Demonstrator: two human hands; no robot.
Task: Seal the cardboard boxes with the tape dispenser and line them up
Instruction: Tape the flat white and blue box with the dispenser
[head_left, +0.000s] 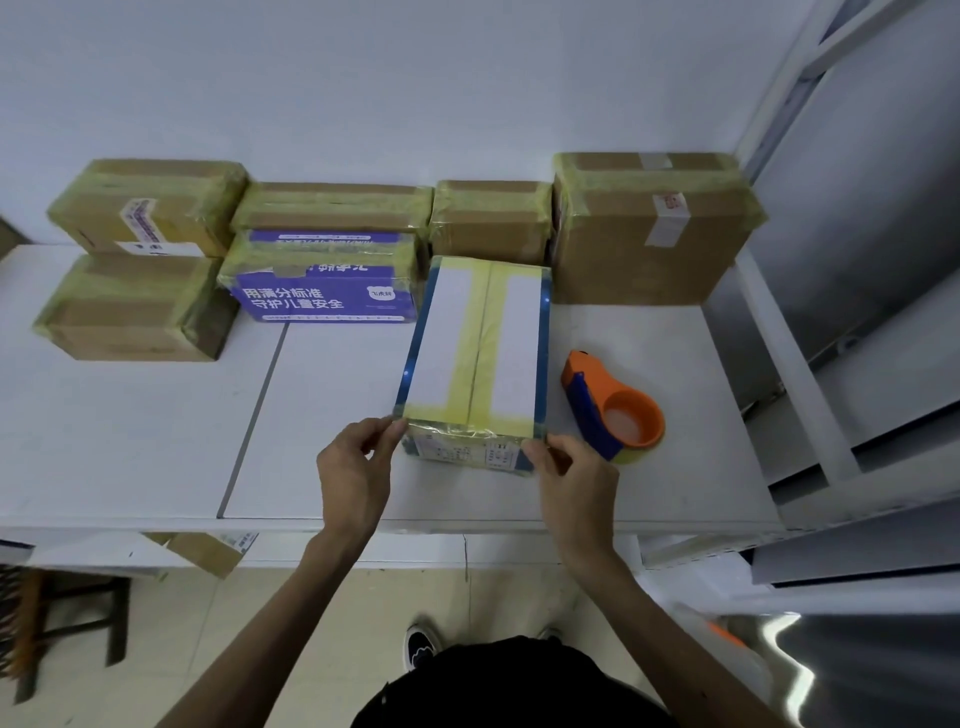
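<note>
In the lower centre of the frame, the left hand (358, 470) pinches the near left corner of the white box (452, 332) and the right hand (574, 480) pinches its near right corner, with fingers curled. The fingertips maybe press the tape end there, but this part is not sharp. Yellow tape (480, 338) runs along the top seam of the box. The tape dispenser (610, 410) lies on the counter (156, 415) just right of the box. Behind, across the upper frame, the sealed boxes (649, 244) stand in a row, with a purple box (322, 296) among them.
</note>
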